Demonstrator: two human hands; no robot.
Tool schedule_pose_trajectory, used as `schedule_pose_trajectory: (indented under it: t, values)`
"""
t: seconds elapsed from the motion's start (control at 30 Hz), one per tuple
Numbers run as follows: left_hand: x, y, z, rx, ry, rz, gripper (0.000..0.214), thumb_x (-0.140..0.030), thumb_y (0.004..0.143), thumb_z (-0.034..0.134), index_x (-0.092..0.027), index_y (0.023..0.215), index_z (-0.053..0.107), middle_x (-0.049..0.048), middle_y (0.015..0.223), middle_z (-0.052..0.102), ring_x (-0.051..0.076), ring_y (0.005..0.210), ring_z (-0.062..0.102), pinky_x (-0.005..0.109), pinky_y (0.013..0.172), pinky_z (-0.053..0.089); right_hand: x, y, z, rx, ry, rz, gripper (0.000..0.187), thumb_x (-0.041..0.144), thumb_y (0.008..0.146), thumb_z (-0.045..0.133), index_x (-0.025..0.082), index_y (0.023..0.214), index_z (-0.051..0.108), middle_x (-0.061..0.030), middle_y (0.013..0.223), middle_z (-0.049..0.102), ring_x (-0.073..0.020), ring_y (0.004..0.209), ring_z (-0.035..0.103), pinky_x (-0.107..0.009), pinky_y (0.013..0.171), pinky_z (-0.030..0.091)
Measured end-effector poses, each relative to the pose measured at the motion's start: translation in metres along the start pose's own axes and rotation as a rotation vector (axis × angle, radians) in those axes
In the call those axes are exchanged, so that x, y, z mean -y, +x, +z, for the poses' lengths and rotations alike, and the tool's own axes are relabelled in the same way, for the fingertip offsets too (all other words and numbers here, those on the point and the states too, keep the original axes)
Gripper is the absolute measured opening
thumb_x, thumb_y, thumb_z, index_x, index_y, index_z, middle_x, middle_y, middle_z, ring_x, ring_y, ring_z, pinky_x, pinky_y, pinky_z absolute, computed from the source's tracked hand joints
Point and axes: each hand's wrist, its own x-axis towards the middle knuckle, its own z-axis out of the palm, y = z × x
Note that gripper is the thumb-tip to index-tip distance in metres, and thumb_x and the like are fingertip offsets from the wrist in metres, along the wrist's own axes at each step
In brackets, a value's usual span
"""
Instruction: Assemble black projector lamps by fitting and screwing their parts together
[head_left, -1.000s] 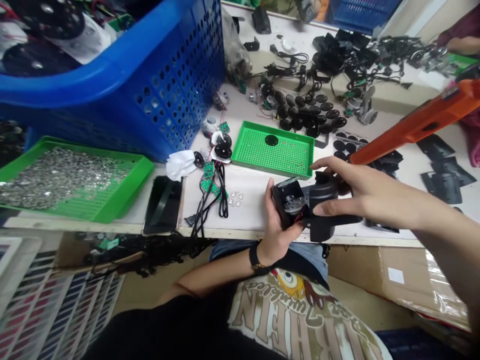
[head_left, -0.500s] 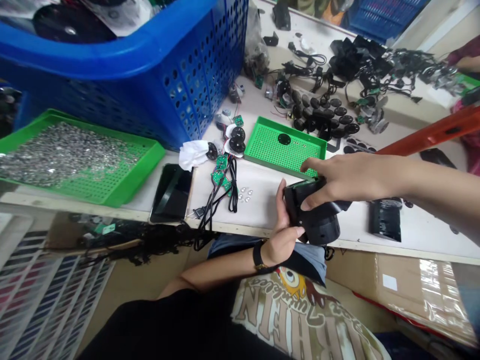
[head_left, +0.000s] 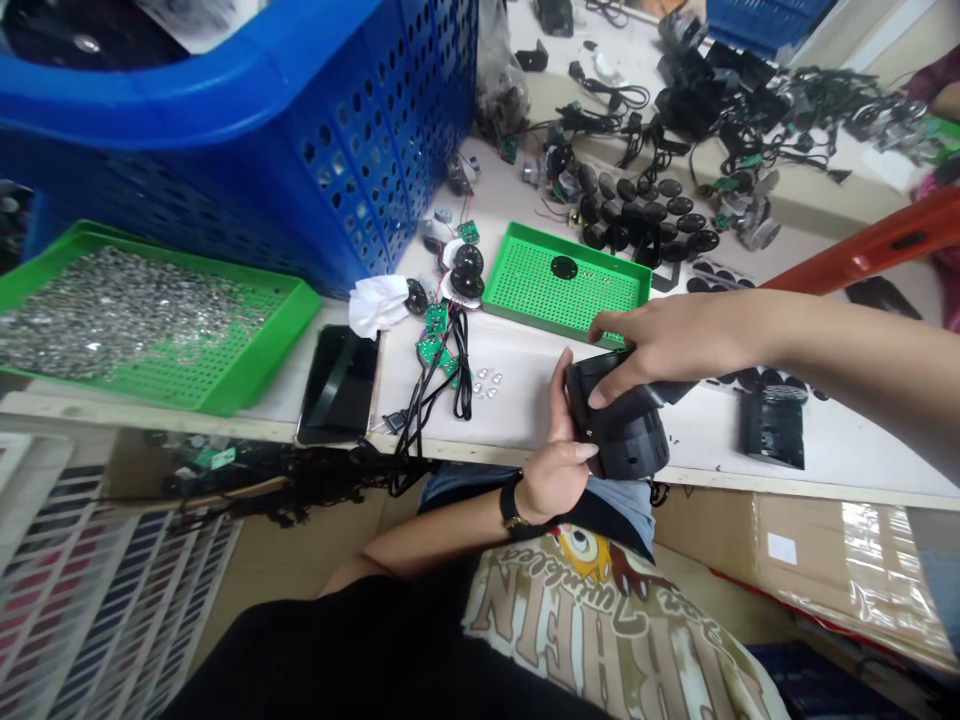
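Observation:
Near the table's front edge, a black plastic housing [head_left: 626,440] with a rounded end is held between both hands. My left hand [head_left: 559,465] grips its left side from below, thumb along the lower edge. From above, my right hand [head_left: 652,350] wraps over the top, with its thumb lying on the near face. Its other fingers are partly hidden behind the part. Just beyond is a shallow green tray [head_left: 525,318] containing a black disc [head_left: 564,267] and a few small metal bits. Several small shiny pieces [head_left: 489,383] lie on the table to the left.
Green circuit boards [head_left: 436,320] with black cables lie left of the hands, beside a dark tablet-like slab [head_left: 339,385]. A large blue basket [head_left: 360,150] and a green tray of small metal parts [head_left: 247,375] stand farther left. Another black housing [head_left: 774,430] sits at right.
Both hands and the black housing have shifted slightly left and up in view, and the housing seems turned a little. The whole scene has also moved slightly with the camera.

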Motion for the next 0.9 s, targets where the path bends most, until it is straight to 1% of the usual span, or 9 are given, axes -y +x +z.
schedule_pose_trajectory:
  t: [0.2, 0.37, 0.47, 0.53, 0.6, 0.67, 0.73, 0.83, 0.9]
  values:
    - [-0.001, 0.002, -0.004, -0.007, 0.003, -0.068, 0.101, -0.030, 0.067, 0.067, -0.037, 0.161, 0.031, 0.0025, 0.160, 0.051, 0.038, 0.154, 0.039, 0.062, 0.124, 0.034, 0.003, 0.000, 0.004, 0.003, -0.010, 0.074, 0.068, 0.082, 0.064, 0.072, 0.024, 0.101, 0.074, -0.0115, 0.087, 0.073, -0.0360, 0.082, 0.070, -0.053, 0.075, 0.054]
    - [0.003, 0.006, -0.005, -0.024, 0.076, -0.069, 0.101, -0.029, 0.067, 0.084, -0.041, 0.156, 0.037, 0.0007, 0.166, 0.044, 0.035, 0.156, 0.037, 0.055, 0.127, 0.032, -0.005, 0.000, 0.018, -0.216, 0.051, -0.080, 0.078, 0.089, 0.085, 0.037, 0.024, 0.114, 0.069, -0.0109, 0.090, 0.072, -0.0344, 0.090, 0.071, -0.050, 0.087, 0.053]
    - [0.003, 0.008, -0.004, -0.039, 0.153, -0.017, 0.103, -0.027, 0.066, 0.090, -0.039, 0.154, 0.039, 0.0021, 0.163, 0.048, 0.033, 0.154, 0.041, 0.053, 0.128, 0.031, -0.007, -0.011, 0.022, -0.293, 0.089, -0.031, 0.083, 0.086, 0.092, 0.020, 0.022, 0.121, 0.064, -0.0102, 0.083, 0.071, -0.0336, 0.088, 0.071, -0.049, 0.086, 0.053]
    - [0.002, 0.009, -0.004, -0.037, 0.168, 0.004, 0.102, -0.028, 0.067, 0.091, -0.039, 0.154, 0.040, 0.0032, 0.158, 0.053, 0.034, 0.150, 0.045, 0.054, 0.127, 0.033, -0.011, -0.022, 0.026, -0.355, 0.134, -0.044, 0.083, 0.084, 0.093, 0.017, 0.022, 0.126, 0.062, -0.0106, 0.087, 0.073, -0.0339, 0.092, 0.072, -0.050, 0.088, 0.054]
    - [0.001, 0.010, -0.005, -0.039, 0.169, 0.028, 0.103, -0.027, 0.067, 0.091, -0.039, 0.155, 0.039, 0.0039, 0.157, 0.054, 0.034, 0.149, 0.046, 0.055, 0.126, 0.033, -0.019, -0.035, 0.035, -0.452, 0.235, -0.113, 0.075, 0.082, 0.095, 0.027, 0.026, 0.132, 0.060, -0.0116, 0.110, 0.075, -0.0344, 0.106, 0.071, -0.053, 0.094, 0.054]
    - [0.000, 0.010, -0.007, -0.050, 0.167, 0.050, 0.105, -0.026, 0.067, 0.091, -0.040, 0.156, 0.037, 0.0041, 0.158, 0.053, 0.035, 0.150, 0.045, 0.056, 0.126, 0.033, -0.026, -0.047, 0.056, -0.588, 0.395, -0.160, 0.064, 0.076, 0.094, 0.047, 0.032, 0.140, 0.054, -0.0099, 0.139, 0.066, -0.0345, 0.123, 0.065, -0.054, 0.101, 0.055]
    - [0.000, 0.010, -0.007, -0.068, 0.174, 0.070, 0.107, -0.025, 0.068, 0.091, -0.042, 0.157, 0.034, 0.0037, 0.159, 0.052, 0.034, 0.150, 0.044, 0.056, 0.126, 0.032, -0.028, -0.056, 0.088, -0.810, 0.565, -0.116, 0.063, 0.065, 0.090, 0.063, 0.039, 0.145, 0.046, -0.0081, 0.152, 0.054, -0.0342, 0.133, 0.059, -0.055, 0.102, 0.057]
    - [0.003, 0.010, -0.007, -0.091, 0.187, 0.105, 0.111, -0.027, 0.069, 0.091, -0.043, 0.159, 0.030, 0.0031, 0.163, 0.048, 0.034, 0.149, 0.046, 0.053, 0.126, 0.034, -0.020, -0.062, 0.145, -1.129, 0.697, -0.033, 0.066, 0.051, 0.087, 0.072, 0.038, 0.144, 0.041, -0.0123, 0.152, 0.045, -0.0333, 0.130, 0.059, -0.058, 0.106, 0.057]
    - [0.006, 0.012, -0.005, -0.083, 0.174, 0.111, 0.112, -0.028, 0.070, 0.090, -0.042, 0.161, 0.026, 0.0037, 0.163, 0.048, 0.034, 0.148, 0.048, 0.052, 0.124, 0.036, -0.011, -0.060, 0.176, -1.125, 0.724, -0.025, 0.067, 0.048, 0.084, 0.076, 0.034, 0.141, 0.043, -0.0134, 0.147, 0.046, -0.0337, 0.131, 0.058, -0.059, 0.109, 0.056]
